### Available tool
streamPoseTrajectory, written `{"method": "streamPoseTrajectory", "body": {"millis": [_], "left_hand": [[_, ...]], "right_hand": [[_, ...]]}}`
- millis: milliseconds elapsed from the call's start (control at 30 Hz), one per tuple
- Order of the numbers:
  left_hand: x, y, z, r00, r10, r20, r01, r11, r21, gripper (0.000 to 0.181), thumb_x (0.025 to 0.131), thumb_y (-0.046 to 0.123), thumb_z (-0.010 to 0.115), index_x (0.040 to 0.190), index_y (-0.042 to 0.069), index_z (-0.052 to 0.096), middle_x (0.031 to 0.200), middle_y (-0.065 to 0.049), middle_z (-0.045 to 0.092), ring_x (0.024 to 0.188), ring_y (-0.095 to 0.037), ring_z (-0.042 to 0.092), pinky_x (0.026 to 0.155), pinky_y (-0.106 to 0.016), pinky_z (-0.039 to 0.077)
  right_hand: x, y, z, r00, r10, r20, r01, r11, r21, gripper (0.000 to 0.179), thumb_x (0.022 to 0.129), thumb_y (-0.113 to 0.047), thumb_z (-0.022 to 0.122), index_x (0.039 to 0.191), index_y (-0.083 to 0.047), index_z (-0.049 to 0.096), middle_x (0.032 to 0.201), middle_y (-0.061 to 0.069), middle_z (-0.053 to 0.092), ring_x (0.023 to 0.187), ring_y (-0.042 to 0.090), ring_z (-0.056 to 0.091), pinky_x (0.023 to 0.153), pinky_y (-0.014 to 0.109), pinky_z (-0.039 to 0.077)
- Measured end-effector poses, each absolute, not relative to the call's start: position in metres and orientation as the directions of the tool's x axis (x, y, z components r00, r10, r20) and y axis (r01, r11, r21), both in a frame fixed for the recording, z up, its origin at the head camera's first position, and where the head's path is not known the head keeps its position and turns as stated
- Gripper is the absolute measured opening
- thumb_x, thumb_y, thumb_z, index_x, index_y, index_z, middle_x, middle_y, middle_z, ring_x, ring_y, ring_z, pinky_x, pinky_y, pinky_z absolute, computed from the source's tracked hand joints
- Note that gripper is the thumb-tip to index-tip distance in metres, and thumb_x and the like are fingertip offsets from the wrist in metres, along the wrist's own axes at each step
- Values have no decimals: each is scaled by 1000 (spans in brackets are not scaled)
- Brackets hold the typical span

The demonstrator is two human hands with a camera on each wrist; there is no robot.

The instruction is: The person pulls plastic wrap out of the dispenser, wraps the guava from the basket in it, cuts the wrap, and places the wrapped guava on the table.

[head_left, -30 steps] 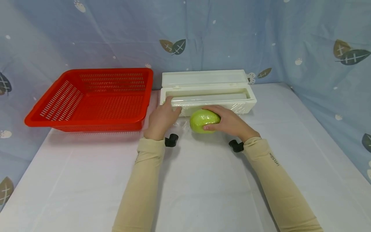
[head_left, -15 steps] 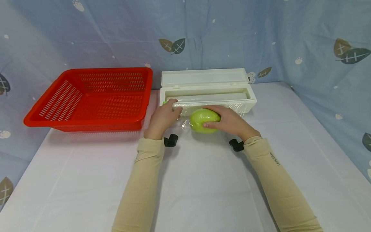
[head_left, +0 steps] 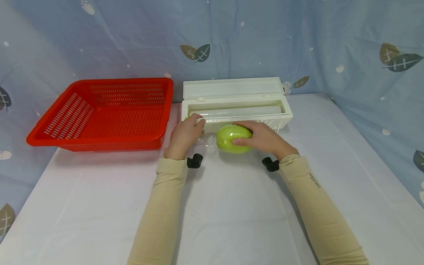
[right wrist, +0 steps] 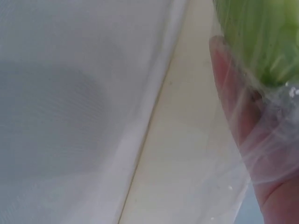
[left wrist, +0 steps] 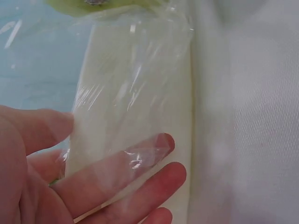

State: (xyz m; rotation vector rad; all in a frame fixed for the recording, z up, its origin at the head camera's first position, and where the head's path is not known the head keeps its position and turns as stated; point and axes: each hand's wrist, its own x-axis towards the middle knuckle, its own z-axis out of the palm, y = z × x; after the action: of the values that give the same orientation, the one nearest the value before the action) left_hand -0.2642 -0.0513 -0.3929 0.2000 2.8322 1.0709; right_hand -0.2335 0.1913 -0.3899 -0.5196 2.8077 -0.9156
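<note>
A light green round fruit (head_left: 232, 139), wrapped in shiny clear film, sits at the front of a white cling film box (head_left: 279, 121). My right hand (head_left: 265, 140) grips its right side, thumb in front and fingers behind; in the right wrist view, film drapes over the fingers (right wrist: 233, 98). My left hand (head_left: 185, 134) is at the box's left front edge, its index finger by a small green piece (head_left: 187, 118). In the left wrist view, the other fingers (left wrist: 135, 165) reach loosely across the box front, film over them. Cling film (head_left: 208, 140) stretches from the box to the fruit.
Inside the box lies a film roll (head_left: 245, 111), and its lid (head_left: 232, 88) stands open at the back. A red plastic basket (head_left: 109, 148) stands at the left on the white cloth (head_left: 228, 206). Behind hangs a blue patterned curtain (head_left: 258, 44).
My left index finger has drawn back slightly and bent at the box edge, and the green piece there has come into sight. The right hand keeps its grip on the fruit.
</note>
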Motion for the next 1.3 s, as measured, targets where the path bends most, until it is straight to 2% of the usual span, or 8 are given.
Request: {"method": "streamPoseTrajectory", "body": {"millis": [300, 567, 800, 900, 1067, 1300], "left_hand": [[-265, -52, -395, -988, 147, -38, 82, 728, 681, 40, 92, 39, 40, 125, 19, 49, 83, 2, 64, 84, -16, 56, 81, -38, 40], [-267, -54, -394, -980, 164, -110, 41, 713, 700, 47, 91, 45, 40, 129, 18, 46, 69, 0, 64, 66, -18, 59, 68, -33, 40], [-267, -58, -393, -991, 127, -52, 60, 739, 671, 47, 91, 43, 39, 131, 19, 41, 70, 3, 64, 77, -17, 54, 69, -34, 39], [-266, -59, -392, -993, 117, -32, 66, 743, 666, 44, 91, 42, 40, 129, 19, 43, 70, 3, 64, 74, -15, 54, 69, -33, 38], [-267, -56, -392, -983, 179, -42, 98, 705, 702, 46, 90, 41, 44, 132, 21, 40, 73, 1, 64, 67, -15, 56, 68, -32, 40], [-269, -53, -391, -961, 267, -74, 134, 684, 717, 47, 90, 40, 46, 131, 20, 36, 80, 0, 64, 69, -15, 56, 65, -30, 42]], "right_hand": [[-234, 196, -387, -924, -378, -57, -262, 736, -624, 72, 68, -66, 59, 128, -30, 46, 122, -7, 50, 106, 12, 45, 89, 38, 37], [-232, 201, -382, -922, -373, -107, -211, 714, -668, 69, 67, -63, 63, 126, -30, 49, 117, -7, 52, 104, 13, 46, 89, 38, 37], [-230, 204, -400, -878, -433, -203, -160, 667, -728, 57, 75, -54, 62, 121, -21, 56, 116, -5, 55, 108, 15, 46, 91, 39, 35], [-229, 200, -405, -874, -441, -203, -163, 662, -732, 56, 75, -55, 61, 120, -21, 56, 113, -6, 55, 106, 15, 47, 90, 40, 36], [-228, 197, -402, -876, -442, -195, -195, 693, -694, 57, 74, -58, 60, 119, -23, 55, 111, -8, 55, 103, 13, 47, 90, 39, 36], [-227, 198, -399, -854, -466, -233, -191, 695, -693, 56, 78, -54, 58, 122, -20, 52, 113, -5, 54, 104, 16, 47, 90, 40, 35]]}}
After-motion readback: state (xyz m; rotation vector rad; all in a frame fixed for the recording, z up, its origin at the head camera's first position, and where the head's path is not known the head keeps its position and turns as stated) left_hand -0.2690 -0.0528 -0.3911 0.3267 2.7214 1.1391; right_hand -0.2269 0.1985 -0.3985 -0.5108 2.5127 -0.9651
